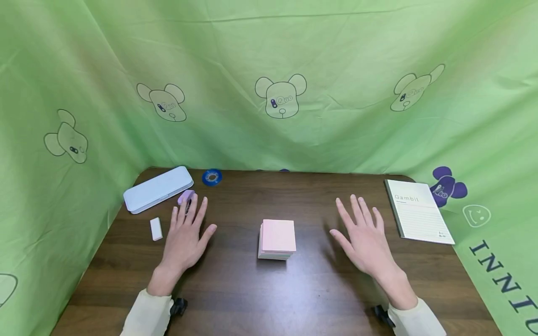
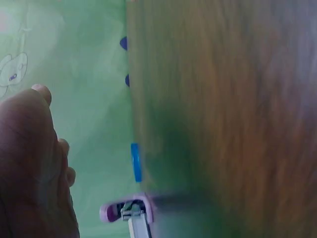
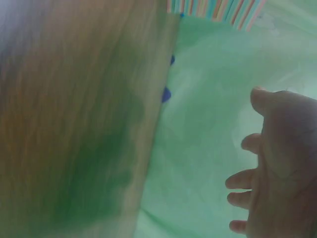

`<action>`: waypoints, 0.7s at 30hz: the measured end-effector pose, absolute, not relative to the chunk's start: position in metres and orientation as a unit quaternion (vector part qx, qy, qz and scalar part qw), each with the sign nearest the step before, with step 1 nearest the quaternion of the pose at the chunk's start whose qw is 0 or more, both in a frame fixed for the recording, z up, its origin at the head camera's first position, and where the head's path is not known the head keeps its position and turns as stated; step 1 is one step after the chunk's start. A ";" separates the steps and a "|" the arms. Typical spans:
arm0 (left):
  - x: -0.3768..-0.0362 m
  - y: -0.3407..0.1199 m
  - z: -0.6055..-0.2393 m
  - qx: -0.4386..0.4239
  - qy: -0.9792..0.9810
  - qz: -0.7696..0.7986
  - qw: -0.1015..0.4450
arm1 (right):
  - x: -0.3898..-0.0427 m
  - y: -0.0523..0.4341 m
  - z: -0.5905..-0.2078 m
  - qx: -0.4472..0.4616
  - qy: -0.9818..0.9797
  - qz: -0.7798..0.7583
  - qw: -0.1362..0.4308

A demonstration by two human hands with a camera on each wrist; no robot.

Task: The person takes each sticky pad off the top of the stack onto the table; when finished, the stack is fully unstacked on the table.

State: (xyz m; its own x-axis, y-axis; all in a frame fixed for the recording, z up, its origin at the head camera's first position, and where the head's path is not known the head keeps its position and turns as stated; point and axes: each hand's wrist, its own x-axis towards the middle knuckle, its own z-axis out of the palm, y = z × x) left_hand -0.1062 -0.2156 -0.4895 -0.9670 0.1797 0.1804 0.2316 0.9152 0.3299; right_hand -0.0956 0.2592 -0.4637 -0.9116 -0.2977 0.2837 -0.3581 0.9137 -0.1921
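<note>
Pink sticky-note pad [image 1: 277, 239] sits mid-table [image 1: 294, 289], between both hands, touching neither. Left hand [image 1: 185, 238] and right hand [image 1: 366, 238] hover flat, palms down, fingers straight and spread, holding nothing. Purple stapler [image 1: 186, 196] just beyond left fingertips, white eraser [image 1: 156, 229] and pale-blue case [image 1: 158, 188] far left, blue tape roll [image 1: 212, 177] behind, notebook [image 1: 417, 211] far right.

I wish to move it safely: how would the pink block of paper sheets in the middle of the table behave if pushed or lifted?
The pink paper block lies flat and squat, so it probably slides instead of tipping. Its side edges show stacked layers; if they are loose, the upper ones may shift or fan when pushed. It looks light, probably liftable with one hand.
</note>
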 end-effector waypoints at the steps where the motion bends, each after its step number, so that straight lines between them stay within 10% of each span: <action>1: -0.105 -0.213 -0.491 -0.108 -0.974 -0.183 0.072 | -0.095 0.256 -0.464 0.177 -0.967 0.126 0.132; 13: -0.090 -0.164 -0.506 -0.159 -0.918 -0.359 0.048 | -0.087 0.217 -0.469 0.248 -0.915 0.236 0.212; 21: -0.086 -0.140 -0.519 -0.215 -0.862 -0.458 0.045 | -0.079 0.194 -0.468 0.251 -0.903 0.311 0.157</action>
State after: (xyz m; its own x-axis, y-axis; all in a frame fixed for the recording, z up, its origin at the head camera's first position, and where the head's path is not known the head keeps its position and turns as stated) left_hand -0.0858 -0.1403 -0.5193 -0.9036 0.3294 0.2738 0.4113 0.4889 0.7693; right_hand -0.0793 0.1942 -0.4682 -0.8249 -0.3554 0.4395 -0.5508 0.6802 -0.4837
